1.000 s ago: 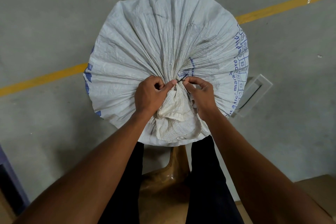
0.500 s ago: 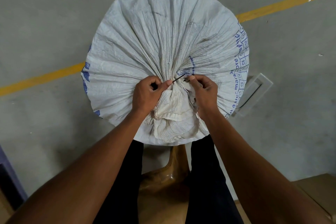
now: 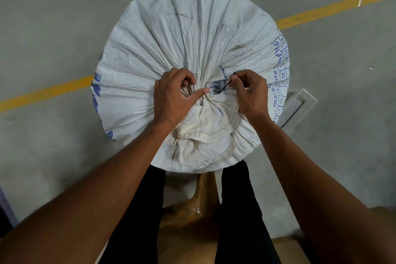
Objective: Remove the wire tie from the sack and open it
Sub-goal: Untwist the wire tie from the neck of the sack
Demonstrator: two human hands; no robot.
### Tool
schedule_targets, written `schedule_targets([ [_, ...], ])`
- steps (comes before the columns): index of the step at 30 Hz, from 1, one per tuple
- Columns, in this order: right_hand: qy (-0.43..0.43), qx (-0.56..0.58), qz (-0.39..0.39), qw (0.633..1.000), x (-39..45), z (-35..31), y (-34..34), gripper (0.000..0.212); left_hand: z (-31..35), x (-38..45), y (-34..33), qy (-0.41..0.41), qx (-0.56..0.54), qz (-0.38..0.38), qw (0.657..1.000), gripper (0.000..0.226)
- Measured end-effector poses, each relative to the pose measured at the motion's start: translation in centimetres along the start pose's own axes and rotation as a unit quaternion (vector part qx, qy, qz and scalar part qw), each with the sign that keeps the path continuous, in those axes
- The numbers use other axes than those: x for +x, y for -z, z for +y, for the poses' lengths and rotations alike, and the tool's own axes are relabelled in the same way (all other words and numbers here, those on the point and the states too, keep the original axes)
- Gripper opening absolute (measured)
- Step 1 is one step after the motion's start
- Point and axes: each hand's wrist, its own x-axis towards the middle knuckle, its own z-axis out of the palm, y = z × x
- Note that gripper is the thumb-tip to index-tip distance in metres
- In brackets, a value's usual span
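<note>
A full white woven sack [image 3: 177, 45] with blue print stands on the floor in front of me, its mouth gathered into a bunched neck [image 3: 205, 118] that flops toward me. A thin black wire tie [image 3: 224, 88] sticks out from the gathered neck. My right hand [image 3: 249, 94] pinches the free end of the wire between thumb and fingers, just right of the neck. My left hand [image 3: 173, 98] rests on the left side of the neck, thumb pressed against the gathers, fingers curled over the fabric.
Grey concrete floor with a yellow painted line [image 3: 334, 9] running diagonally behind the sack. A pale rectangular frame [image 3: 300, 105] lies on the floor right of the sack. A brown chair seat [image 3: 192, 216] and my dark trouser legs are below.
My right hand has pulled the wire end out to the right, away from the neck. My left hand shifted left, and its thumb now presses on the gathers.
</note>
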Motion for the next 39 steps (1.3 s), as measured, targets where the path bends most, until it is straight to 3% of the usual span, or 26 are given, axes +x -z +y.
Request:
schedule_targets([
  [10, 0.058, -0.035, 0.006, 0.998, 0.9, -1.6, 3.1, 0.009, 1.9, 1.4, -1.4, -0.110, 0.153, -0.012, 0.982, 0.032],
  [27, -0.029, 0.194, 0.093, 0.976, 0.4, -0.2, 7.6, 0.008, 4.7, 4.4, -5.1, -0.174, 0.238, -0.039, 0.955, 0.021],
  [34, 0.011, 0.014, 0.126, 0.992, 0.9, 2.1, 9.6, 0.009, 8.9, 5.8, -7.6, -0.169, 0.189, -0.005, 0.967, 0.023],
  [39, 0.017, -0.060, 0.131, 0.989, 0.5, 3.6, 12.1, 0.022, 11.6, 5.8, -11.1, -0.145, 0.154, -0.051, 0.976, 0.023],
])
